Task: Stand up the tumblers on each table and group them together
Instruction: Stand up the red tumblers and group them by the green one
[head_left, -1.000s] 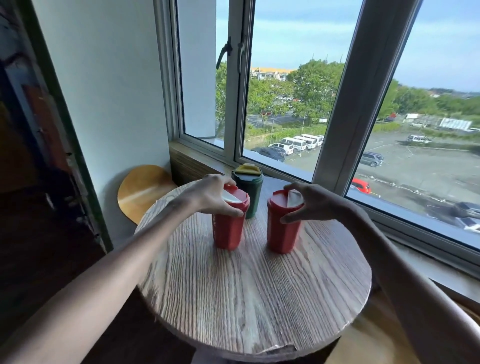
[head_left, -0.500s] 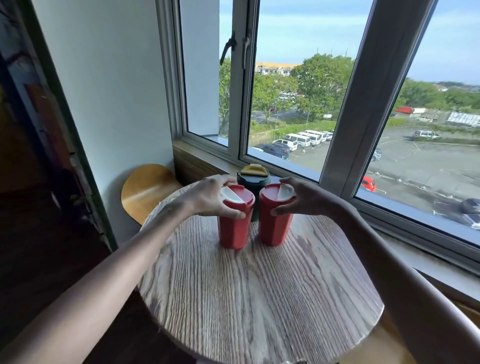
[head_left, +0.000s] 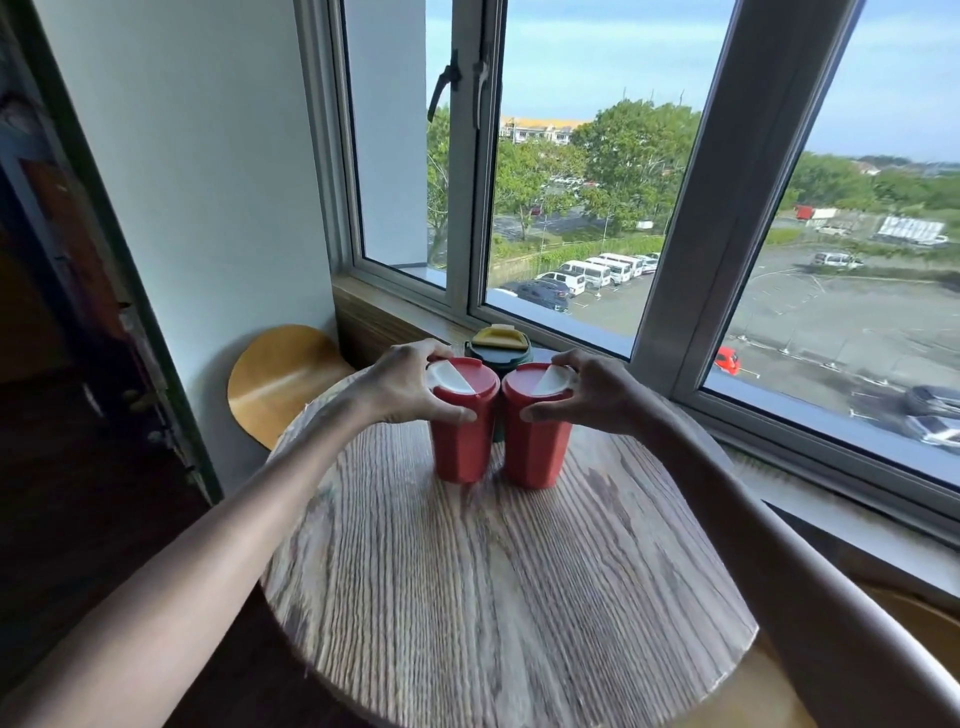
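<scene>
Two red tumblers with white lid flaps stand upright side by side at the far part of the round wooden table (head_left: 493, 597). My left hand (head_left: 402, 387) grips the rim of the left red tumbler (head_left: 462, 447). My right hand (head_left: 592, 395) grips the rim of the right red tumbler (head_left: 535, 452). Their lids touch. Directly behind them stands a dark green tumbler with a yellow lid (head_left: 498, 345), mostly hidden by the red ones.
The window sill and frame (head_left: 571, 332) run close behind the table. A round wooden stool seat (head_left: 280, 379) sits at the left by the white wall. Another wooden seat edge (head_left: 919, 623) shows at the lower right.
Both hands have slid the red tumblers toward each other and toward the green one; the gap between them has closed. The view has drawn nearer.
</scene>
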